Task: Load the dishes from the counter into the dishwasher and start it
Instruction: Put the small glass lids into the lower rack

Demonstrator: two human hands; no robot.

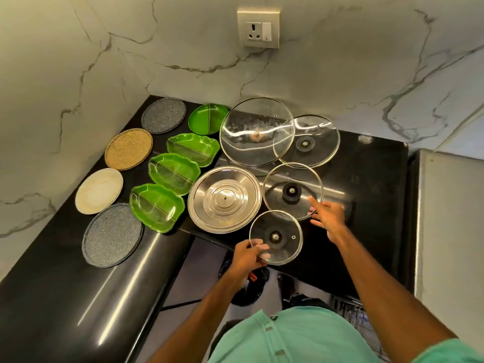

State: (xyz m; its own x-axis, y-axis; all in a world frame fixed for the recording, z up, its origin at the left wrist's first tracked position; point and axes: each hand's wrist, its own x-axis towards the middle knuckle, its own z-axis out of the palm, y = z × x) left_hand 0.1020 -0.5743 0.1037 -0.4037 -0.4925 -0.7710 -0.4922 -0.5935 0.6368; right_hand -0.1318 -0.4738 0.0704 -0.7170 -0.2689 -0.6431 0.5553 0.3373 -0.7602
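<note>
Past green shirt (301,336): pinching small glass lid (276,237) at tabletop (372,166) edge with left hand (248,255). Touching bigger glass lid (292,191) rim with right hand (327,216), fingers spread, holding nothing. Grip rims, lift level, clear steel lid (224,199).

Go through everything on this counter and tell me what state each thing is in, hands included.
small glass lid: gripped at its near rim by the left hand.
black-knob glass lid: flat, right hand at its rim, grip unclear.
steel lid: flat, untouched.
large glass lid: overlaps the far right glass lid.
green dishes: four, empty.
round plates: five, empty.
</note>
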